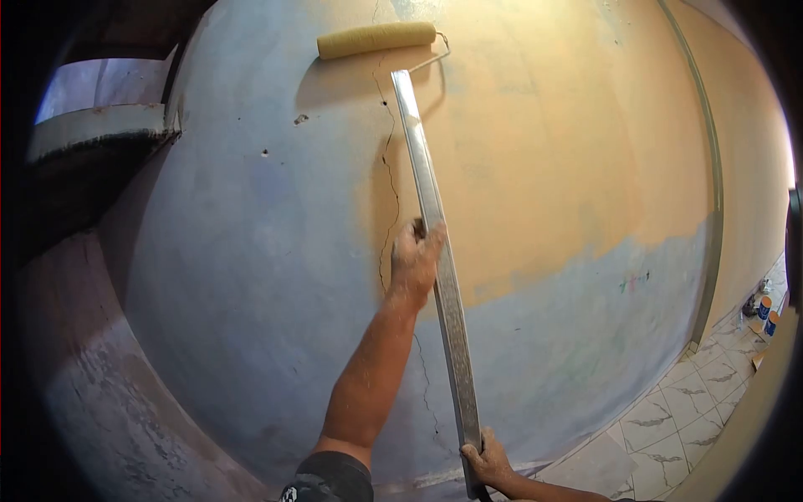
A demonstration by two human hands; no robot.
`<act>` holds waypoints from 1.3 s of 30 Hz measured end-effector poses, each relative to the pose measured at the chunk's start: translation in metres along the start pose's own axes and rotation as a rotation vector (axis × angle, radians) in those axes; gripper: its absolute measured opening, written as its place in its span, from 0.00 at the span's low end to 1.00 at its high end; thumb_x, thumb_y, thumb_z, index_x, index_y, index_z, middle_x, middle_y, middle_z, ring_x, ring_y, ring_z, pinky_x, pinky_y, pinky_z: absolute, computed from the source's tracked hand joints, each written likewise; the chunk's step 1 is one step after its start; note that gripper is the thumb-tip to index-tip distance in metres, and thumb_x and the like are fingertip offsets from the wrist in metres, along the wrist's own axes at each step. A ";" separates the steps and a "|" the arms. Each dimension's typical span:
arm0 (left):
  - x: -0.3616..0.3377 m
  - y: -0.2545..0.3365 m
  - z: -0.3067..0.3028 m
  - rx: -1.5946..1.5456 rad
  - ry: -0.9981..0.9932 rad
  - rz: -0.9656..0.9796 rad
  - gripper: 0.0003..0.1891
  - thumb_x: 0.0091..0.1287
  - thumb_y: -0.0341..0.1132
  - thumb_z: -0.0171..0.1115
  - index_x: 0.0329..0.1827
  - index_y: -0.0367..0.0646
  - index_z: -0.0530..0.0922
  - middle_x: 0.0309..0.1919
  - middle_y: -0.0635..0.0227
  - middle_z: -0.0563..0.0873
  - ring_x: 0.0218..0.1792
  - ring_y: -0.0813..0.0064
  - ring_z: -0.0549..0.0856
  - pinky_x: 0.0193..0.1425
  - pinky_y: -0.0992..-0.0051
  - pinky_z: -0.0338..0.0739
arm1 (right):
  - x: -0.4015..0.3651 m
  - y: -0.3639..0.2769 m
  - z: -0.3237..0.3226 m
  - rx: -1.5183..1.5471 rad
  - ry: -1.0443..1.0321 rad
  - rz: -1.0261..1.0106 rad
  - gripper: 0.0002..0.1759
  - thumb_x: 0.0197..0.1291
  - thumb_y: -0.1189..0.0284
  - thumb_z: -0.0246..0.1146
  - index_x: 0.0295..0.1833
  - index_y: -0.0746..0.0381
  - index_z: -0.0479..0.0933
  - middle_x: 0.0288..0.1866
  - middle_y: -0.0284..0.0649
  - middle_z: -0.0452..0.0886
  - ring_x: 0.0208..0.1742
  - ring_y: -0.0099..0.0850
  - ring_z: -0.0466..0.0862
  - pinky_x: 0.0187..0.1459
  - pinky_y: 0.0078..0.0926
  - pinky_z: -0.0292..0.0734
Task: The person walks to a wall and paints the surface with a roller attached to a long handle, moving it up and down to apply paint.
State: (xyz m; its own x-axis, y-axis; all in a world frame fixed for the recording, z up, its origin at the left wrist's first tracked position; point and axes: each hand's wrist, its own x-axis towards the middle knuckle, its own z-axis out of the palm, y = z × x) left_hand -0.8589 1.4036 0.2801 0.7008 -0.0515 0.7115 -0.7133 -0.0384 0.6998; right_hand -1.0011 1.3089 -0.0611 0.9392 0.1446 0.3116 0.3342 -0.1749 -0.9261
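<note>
A paint roller (376,39) with a yellowish sleeve is up near the top of the wall, its wire frame fixed to a long metal pole (436,226). My left hand (416,261) is wrapped round the pole at about mid-length. Lower down, my right hand (489,458) grips the pole near its bottom end. The wall (276,268) behind is bluish grey on the left and below, with a patch of peach-yellow paint (544,151) to the right of the pole. A jagged crack (386,167) runs down the wall beside the pole.
A dark ledge (100,142) juts out at the left. Small holes (265,153) mark the wall. On the right, beyond a vertical strip (707,117), a peach wall (753,151) continues. Paint cans (764,306) stand on the tiled floor (669,418) at the lower right.
</note>
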 end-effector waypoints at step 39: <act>-0.234 -0.066 -0.099 -0.207 -0.049 -0.597 0.20 0.76 0.43 0.49 0.61 0.36 0.69 0.58 0.57 0.76 0.52 0.66 0.80 0.51 0.68 0.78 | -0.011 -0.029 -0.098 -0.275 0.418 0.009 0.24 0.66 0.56 0.56 0.58 0.62 0.67 0.35 0.61 0.81 0.40 0.65 0.80 0.42 0.56 0.74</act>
State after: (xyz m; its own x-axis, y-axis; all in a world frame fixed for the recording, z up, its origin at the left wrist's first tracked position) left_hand -0.9755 1.5175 0.0736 0.9728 -0.1267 0.1941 -0.1794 0.1190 0.9766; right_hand -1.0138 1.2166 -0.0169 0.8749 -0.2506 0.4145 0.2816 -0.4331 -0.8562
